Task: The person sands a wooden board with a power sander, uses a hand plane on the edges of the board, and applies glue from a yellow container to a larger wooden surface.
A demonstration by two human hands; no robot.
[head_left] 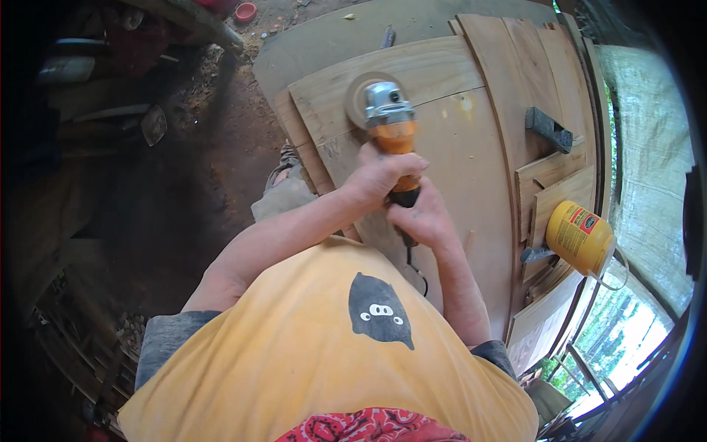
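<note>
An orange angle grinder (396, 136) with a silver head lies across the wooden panel (442, 147) in front of me. Its round, tan-brown disc (362, 96) rests on or just over the panel's left part; I cannot tell which. My left hand (381, 174) is wrapped round the orange body, just behind the head. Closer to me, my right hand (425, 214) grips the black rear end. From there a dark power cord (414, 267) hangs down toward my shirt. The disc's edge looks blurred.
Loose boards (526, 59) lie at the right of the panel, with a dark hand plane (549, 130) on them. A yellow tub (579, 232) lies tipped at the right edge. Beyond the panel is a greenish tabletop (309, 55); dirt floor (221, 177) shows at left.
</note>
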